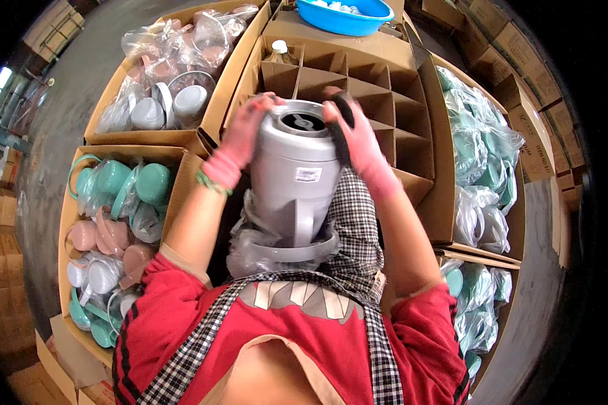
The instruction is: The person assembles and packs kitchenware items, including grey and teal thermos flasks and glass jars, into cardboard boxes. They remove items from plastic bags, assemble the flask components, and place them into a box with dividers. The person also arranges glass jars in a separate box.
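Observation:
A grey thermos jug point(294, 169) stands between my legs, its side handle towards me. At its upper end is a round dark opening point(304, 122) with a grey piece inside. Clear plastic wrap point(246, 250) bunches around the lower part, beside a curved grey carrying handle point(287, 252). My left hand point(250, 128), in a pink glove, closes on the jug's upper left edge. Opposite it, my right hand point(355, 131), in a pink glove with black on it, grips the upper right edge; its fingers are slightly blurred.
Ahead lies a carton with cardboard dividers point(344, 84), a white-capped bottle point(280, 50) in one cell. Open cartons of bagged pink and grey jugs point(189, 101), mixed-colour parts point(118, 236) and green parts point(479, 142) surround me. A blue basin point(344, 19) stands beyond.

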A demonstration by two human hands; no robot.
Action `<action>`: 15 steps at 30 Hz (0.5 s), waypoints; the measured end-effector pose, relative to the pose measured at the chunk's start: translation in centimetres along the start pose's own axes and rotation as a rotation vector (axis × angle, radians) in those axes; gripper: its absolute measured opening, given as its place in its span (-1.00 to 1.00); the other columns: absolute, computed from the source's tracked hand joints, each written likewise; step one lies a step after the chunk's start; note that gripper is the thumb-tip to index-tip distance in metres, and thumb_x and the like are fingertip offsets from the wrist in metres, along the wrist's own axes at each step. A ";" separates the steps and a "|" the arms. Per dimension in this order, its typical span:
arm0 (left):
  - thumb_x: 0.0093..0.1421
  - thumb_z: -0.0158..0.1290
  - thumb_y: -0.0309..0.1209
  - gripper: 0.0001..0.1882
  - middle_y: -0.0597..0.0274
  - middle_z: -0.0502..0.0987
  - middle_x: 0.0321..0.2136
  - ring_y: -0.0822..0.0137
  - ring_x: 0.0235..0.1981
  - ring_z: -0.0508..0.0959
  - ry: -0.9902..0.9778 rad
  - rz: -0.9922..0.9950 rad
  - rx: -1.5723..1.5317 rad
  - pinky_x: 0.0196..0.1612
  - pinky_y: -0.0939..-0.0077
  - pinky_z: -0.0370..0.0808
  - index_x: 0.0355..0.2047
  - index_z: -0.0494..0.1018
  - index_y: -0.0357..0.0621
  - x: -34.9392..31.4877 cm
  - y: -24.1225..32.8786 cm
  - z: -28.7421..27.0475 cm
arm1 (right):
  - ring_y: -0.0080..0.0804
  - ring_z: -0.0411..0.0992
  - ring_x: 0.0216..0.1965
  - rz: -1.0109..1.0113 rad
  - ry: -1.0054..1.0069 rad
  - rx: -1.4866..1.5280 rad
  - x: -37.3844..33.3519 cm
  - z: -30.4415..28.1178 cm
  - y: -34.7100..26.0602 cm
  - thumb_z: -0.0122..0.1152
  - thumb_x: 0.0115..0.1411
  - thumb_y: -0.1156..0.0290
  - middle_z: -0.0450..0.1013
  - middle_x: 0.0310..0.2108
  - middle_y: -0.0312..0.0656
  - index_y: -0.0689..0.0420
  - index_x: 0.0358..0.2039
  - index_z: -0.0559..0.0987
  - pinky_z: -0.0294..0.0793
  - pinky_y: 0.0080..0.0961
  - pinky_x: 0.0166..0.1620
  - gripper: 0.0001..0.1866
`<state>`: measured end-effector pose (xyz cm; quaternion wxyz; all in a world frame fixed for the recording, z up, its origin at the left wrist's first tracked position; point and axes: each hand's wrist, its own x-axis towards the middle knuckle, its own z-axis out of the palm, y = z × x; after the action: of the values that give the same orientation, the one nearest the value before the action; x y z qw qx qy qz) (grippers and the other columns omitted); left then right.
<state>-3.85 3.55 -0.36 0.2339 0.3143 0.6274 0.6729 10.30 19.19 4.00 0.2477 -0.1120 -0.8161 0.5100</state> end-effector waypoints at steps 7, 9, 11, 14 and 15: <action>0.10 -0.12 -0.07 -0.46 0.08 0.27 -0.11 0.22 -0.02 0.23 0.321 0.153 0.198 0.01 0.37 0.18 -0.04 0.20 -0.21 -4.2 3.9 1.5 | -0.42 0.26 -0.14 0.137 0.201 0.498 -0.2 1.3 2.7 -0.14 0.14 0.08 0.30 -0.18 -0.10 0.26 -0.08 0.29 0.21 -0.52 -0.04 -0.50; 0.14 -0.25 0.00 -0.43 0.11 0.34 -0.19 0.33 -0.12 0.30 0.274 0.013 0.179 -0.02 0.44 0.20 -0.05 0.20 -0.25 -2.7 4.1 -0.7 | -0.32 0.19 -0.03 -0.327 0.161 -0.029 -4.3 3.1 -1.7 -0.17 0.12 -0.05 0.24 -0.10 -0.09 0.27 -0.05 0.27 0.09 -0.47 0.04 -0.38; 0.16 -0.30 -0.08 -0.48 -0.09 0.38 -0.21 0.18 -0.09 0.34 0.100 -0.036 0.054 0.03 0.38 0.17 -0.05 0.19 -0.26 -3.0 3.0 0.7 | -0.38 0.29 -0.22 -0.077 0.175 0.358 -2.1 2.2 1.6 -0.13 0.09 0.35 0.34 -0.26 -0.09 0.27 -0.17 0.32 0.25 -0.49 -0.09 -0.67; 0.04 -0.09 -0.11 -0.43 -0.12 0.18 -0.01 0.02 0.06 0.15 -0.066 0.635 0.894 0.08 0.27 0.07 -0.03 0.19 -0.24 -8.0 8.1 4.6 | -0.53 0.30 -0.57 0.242 0.224 0.397 0.9 -0.2 5.9 -0.17 0.17 0.18 0.34 -0.60 -0.28 0.25 -0.42 0.34 0.33 -0.62 -0.49 -0.66; 0.01 -0.06 -0.09 -0.41 -0.12 0.22 -0.04 0.04 0.04 0.19 -0.114 0.668 0.699 0.06 0.30 0.11 -0.04 0.20 -0.25 -8.0 8.2 4.1 | -0.43 0.34 -0.36 0.269 0.249 0.507 0.5 0.5 4.8 -0.19 0.18 0.21 0.37 -0.41 -0.14 0.26 -0.27 0.34 0.33 -0.57 -0.26 -0.66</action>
<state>5.27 -0.07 6.78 -0.0805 0.5945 0.6668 0.4421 9.25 21.26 -0.29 0.2960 -0.2154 -0.6041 0.7079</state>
